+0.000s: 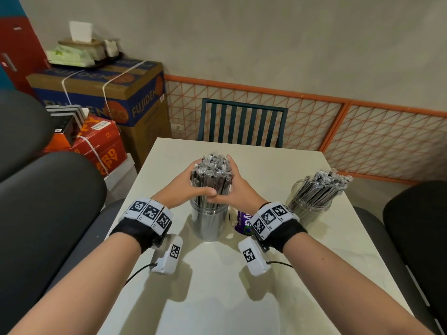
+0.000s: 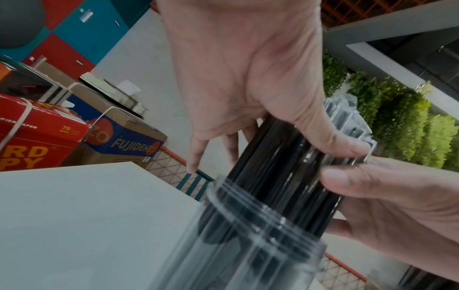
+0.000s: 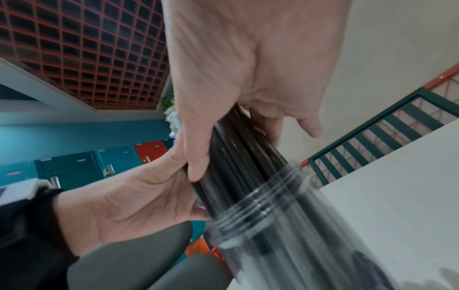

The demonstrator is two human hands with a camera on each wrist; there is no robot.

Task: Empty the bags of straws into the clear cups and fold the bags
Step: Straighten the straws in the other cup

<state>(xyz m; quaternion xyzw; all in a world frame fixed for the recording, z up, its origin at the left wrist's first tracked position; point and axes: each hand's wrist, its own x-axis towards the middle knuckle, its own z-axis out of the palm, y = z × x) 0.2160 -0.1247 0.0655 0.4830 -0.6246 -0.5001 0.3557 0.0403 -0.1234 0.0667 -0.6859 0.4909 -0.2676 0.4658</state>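
Black straws (image 1: 211,180), clear cup (image 1: 210,223), cream table (image 1: 278,165)

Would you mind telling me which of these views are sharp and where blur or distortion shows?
Head view: sharp, wide-angle bending at the edges, soft shadows on the table. Left wrist view: the clear cup is smeared up close; the left hand stays fairly crisp. Right wrist view: blurred on cup and straws.

Head camera high above the desk (image 1: 278,274), looking forward and down, both wrist cameras close beside the straw bundle (image 2: 293,166), facing it from opposite sides, all sharing it.
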